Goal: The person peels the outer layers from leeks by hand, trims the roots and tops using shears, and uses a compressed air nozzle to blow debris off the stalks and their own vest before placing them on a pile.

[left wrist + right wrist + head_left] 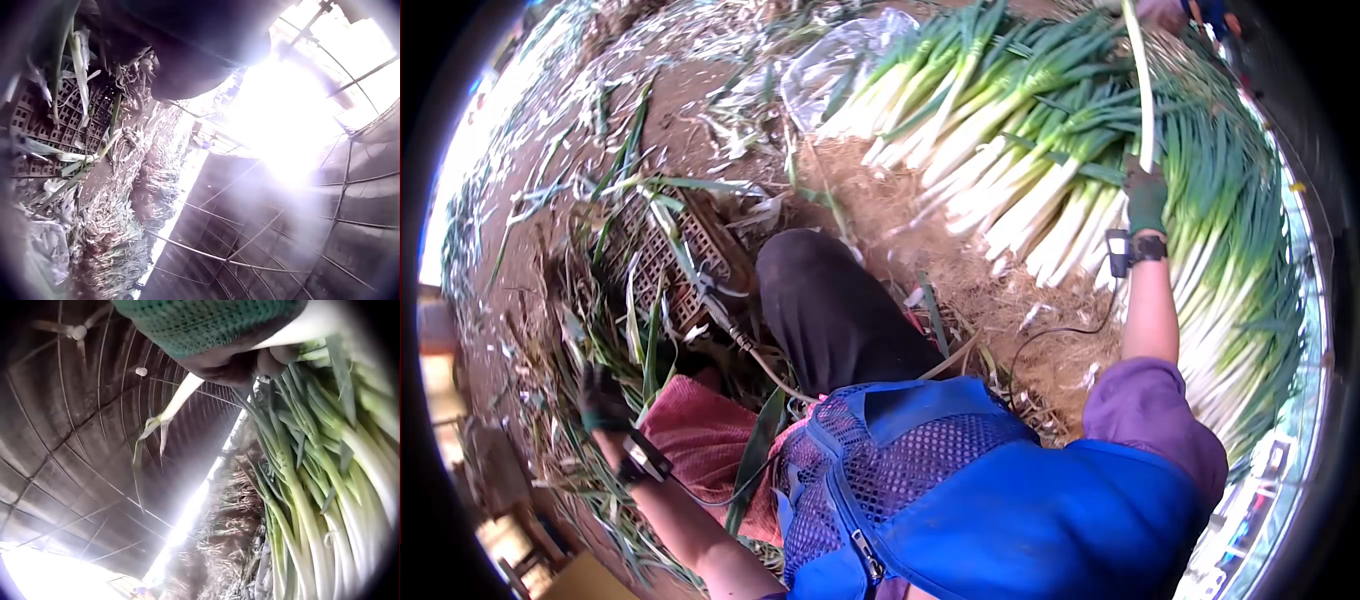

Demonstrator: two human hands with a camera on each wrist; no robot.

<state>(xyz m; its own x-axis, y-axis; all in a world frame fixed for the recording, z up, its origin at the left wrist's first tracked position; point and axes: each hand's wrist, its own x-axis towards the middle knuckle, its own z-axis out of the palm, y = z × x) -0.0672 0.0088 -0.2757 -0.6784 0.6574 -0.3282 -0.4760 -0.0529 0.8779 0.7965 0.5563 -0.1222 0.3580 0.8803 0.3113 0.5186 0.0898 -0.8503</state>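
Head | right grip [1146,196] holding leek [1144,90] over pile [1055,145] | left grip [603,400]: cannot tell | soil strip [885,235], pile edge to knee [805,265]

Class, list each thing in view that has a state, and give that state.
Left grip: gloved; hold unclear
Right grip: gloved, holding single onion
Single onion: lifted
Onion heap: loose, overlapping
Plastic sheet: crumpled
Crate: strewn with leaves
Pink sack: rumpled
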